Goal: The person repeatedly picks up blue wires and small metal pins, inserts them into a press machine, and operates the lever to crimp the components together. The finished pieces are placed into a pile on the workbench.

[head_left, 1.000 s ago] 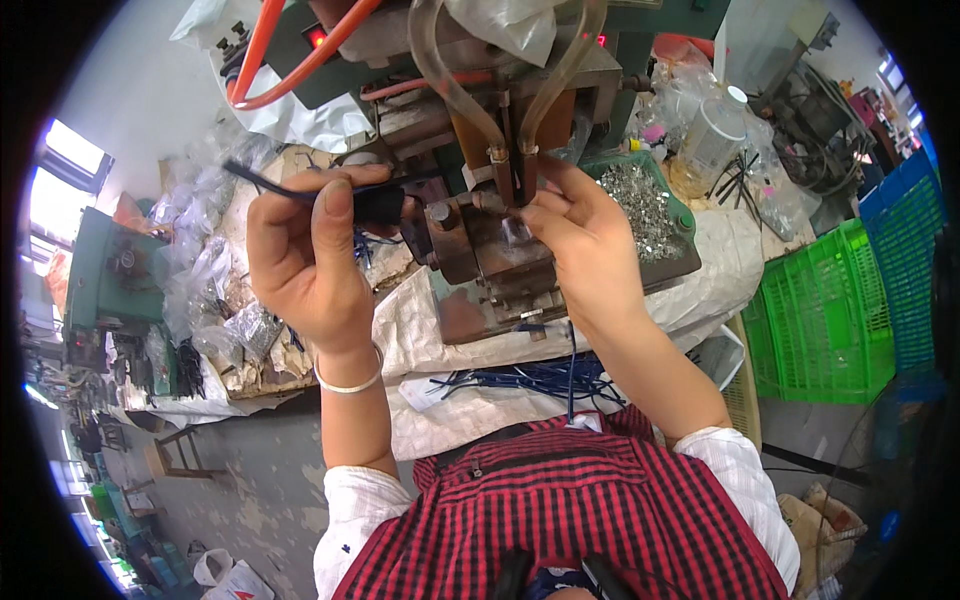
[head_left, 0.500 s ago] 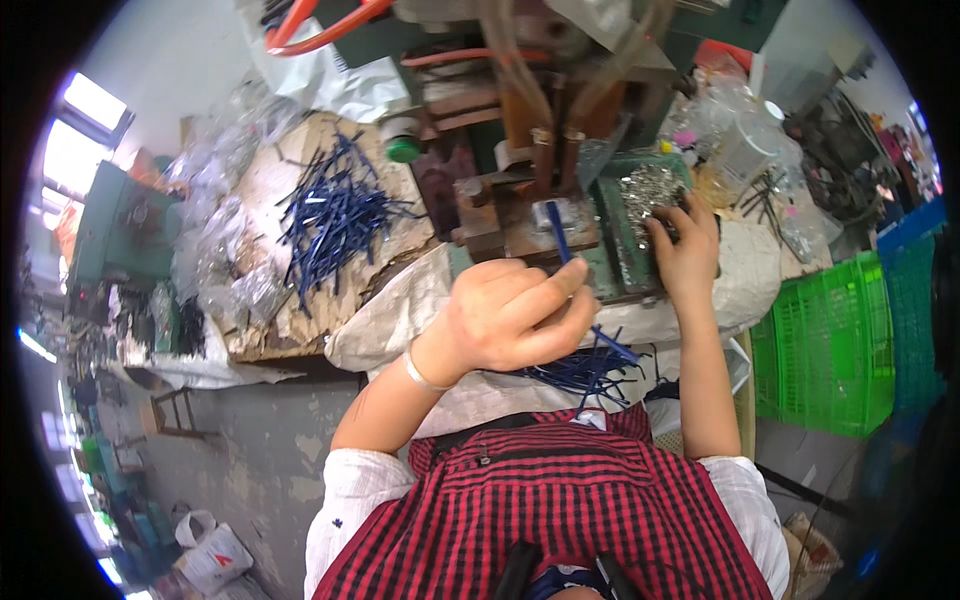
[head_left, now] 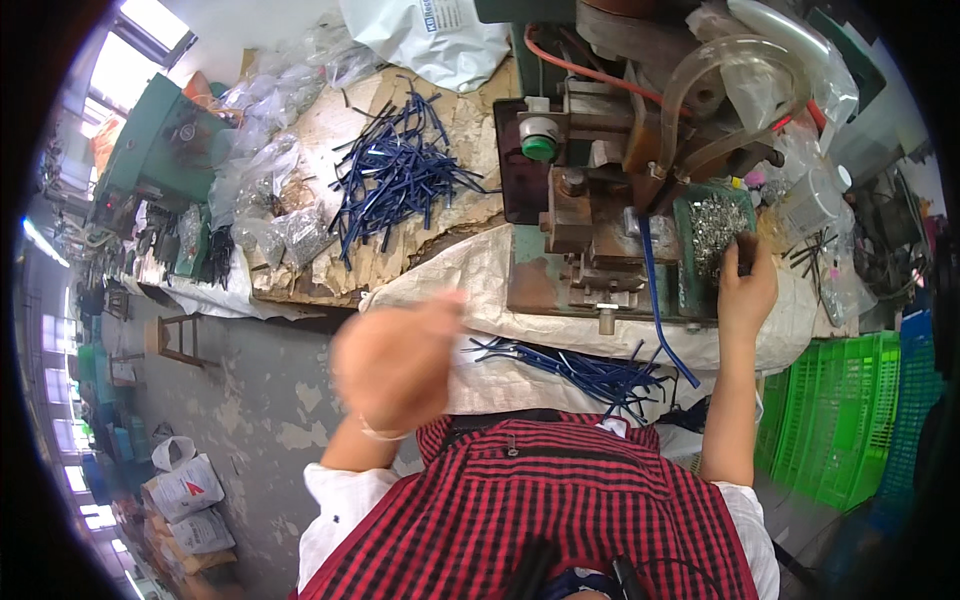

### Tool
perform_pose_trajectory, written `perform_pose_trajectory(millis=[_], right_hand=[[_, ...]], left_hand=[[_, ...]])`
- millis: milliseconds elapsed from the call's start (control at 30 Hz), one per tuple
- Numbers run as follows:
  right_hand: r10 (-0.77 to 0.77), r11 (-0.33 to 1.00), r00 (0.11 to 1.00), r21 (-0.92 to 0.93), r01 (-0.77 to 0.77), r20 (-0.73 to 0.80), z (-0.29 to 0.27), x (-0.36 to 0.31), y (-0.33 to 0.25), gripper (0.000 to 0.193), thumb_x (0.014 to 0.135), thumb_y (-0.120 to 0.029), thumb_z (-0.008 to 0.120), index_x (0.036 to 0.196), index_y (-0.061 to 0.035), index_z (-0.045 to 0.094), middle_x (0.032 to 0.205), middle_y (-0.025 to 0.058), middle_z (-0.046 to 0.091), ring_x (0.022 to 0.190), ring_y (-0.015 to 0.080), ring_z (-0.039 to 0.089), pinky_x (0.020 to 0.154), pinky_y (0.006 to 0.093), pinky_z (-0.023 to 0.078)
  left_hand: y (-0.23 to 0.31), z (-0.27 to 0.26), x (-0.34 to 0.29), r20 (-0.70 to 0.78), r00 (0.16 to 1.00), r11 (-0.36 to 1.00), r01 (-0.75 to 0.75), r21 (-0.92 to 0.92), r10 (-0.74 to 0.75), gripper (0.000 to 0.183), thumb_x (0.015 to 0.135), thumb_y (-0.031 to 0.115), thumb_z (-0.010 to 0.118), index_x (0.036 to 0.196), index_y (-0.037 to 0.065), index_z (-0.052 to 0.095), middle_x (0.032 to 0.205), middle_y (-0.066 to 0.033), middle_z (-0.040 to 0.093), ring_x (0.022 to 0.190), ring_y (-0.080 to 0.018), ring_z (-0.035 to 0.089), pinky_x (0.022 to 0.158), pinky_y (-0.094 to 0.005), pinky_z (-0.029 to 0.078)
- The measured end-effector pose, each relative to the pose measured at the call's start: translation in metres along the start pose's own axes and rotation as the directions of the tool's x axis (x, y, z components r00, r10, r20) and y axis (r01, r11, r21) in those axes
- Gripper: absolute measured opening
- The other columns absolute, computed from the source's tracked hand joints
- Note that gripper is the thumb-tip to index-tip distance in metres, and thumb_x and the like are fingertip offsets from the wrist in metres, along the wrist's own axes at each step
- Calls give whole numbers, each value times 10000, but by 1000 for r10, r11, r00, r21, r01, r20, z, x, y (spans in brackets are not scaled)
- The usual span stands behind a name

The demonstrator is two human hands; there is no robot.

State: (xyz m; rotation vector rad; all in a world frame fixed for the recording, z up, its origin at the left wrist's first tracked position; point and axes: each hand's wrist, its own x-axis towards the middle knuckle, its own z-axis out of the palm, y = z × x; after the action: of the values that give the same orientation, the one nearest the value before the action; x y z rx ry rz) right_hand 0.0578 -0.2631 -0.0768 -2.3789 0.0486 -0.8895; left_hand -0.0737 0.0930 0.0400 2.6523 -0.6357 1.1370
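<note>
A long blue strip point(head_left: 655, 300) hangs from the metal die of a press machine point(head_left: 600, 215), its upper end at the die and its lower end free above the cloth. My left hand point(head_left: 392, 362) is left of the strip, apart from it, and too smeared by motion for its fingers to be read. At the right edge of a green tray of small silvery metal pieces point(head_left: 716, 232), my right hand point(head_left: 748, 290) has its fingers bent together. Whatever is between those fingertips is hidden. Below the machine, near my lap, several blue strips point(head_left: 600, 378) lie in a bundle on pale cloth.
A large heap of blue strips point(head_left: 395, 170) covers part of the worn wooden bench point(head_left: 310, 285) at left. Clear plastic bags point(head_left: 300, 225) sit beside it. A green button point(head_left: 538, 148) is on the machine. Green crates point(head_left: 830, 420) stand at right.
My left hand has let go of the blue strip and moved left, leaving it hanging from the die. My right hand's fingers, spread over the metal pieces before, have drawn together. The view has shifted.
</note>
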Motion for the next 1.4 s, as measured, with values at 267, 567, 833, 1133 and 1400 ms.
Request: perform_pose_trajectory(millis=[267, 567, 833, 1133, 1400], right_hand=[[26, 998, 996, 60, -31, 83, 10, 10, -20, 129, 864, -136, 736, 925, -22, 733, 898, 146, 715, 787, 305, 685, 719, 373, 532], [287, 941, 957, 171, -291, 49, -36, -24, 5, 181, 923, -91, 707, 1061, 24, 728, 953, 82, 744, 844, 119, 673, 786, 259, 523], [335, 808, 937, 481, -340, 100, -8, -12, -9, 166, 949, -62, 670, 1083, 24, 719, 964, 50, 729, 853, 99, 652, 795, 234, 514], [185, 580, 961, 766, -277, 207, 0, 11, -94, 136, 927, -27, 668, 1047, 25, 703, 967, 66, 731, 915, 108, 666, 852, 243, 513], [221, 171, 908, 902, -396, 357, 7, -2, -152, 431, 907, 32, 659, 1315, 56, 522, 1050, 118, 723, 978, 110, 659, 874, 229, 502]], left_hand=[[-96, 80, 51, 3, 988, 983, 156, -99, -156, 142, 770, -27, 717, 872, 71, 731, 891, -117, 682, 888, -266, 644, 789, -364, 513], [-161, 194, -11, 188, 976, 987, 82, 138, -108, 87, 784, 106, 684, 859, 106, 727, 929, -76, 594, 885, -283, 613, 754, -400, 516], [-132, 162, 0, 0, 922, 886, 371, -278, -387, 126, 969, 119, 628, 1031, 19, 672, 909, -108, 715, 713, -230, 650, 656, -318, 505], [-86, 150, -2, 22, 699, 430, 463, -775, -714, 88, 1017, 70, 589, 978, -2, 623, 868, -59, 687, 725, -97, 588, 662, -231, 483], [-16, 77, 120, -276, 922, 462, -126, -878, -272, 122, 1011, 58, 581, 993, -62, 572, 926, -183, 694, 812, -212, 707, 674, -296, 608]])
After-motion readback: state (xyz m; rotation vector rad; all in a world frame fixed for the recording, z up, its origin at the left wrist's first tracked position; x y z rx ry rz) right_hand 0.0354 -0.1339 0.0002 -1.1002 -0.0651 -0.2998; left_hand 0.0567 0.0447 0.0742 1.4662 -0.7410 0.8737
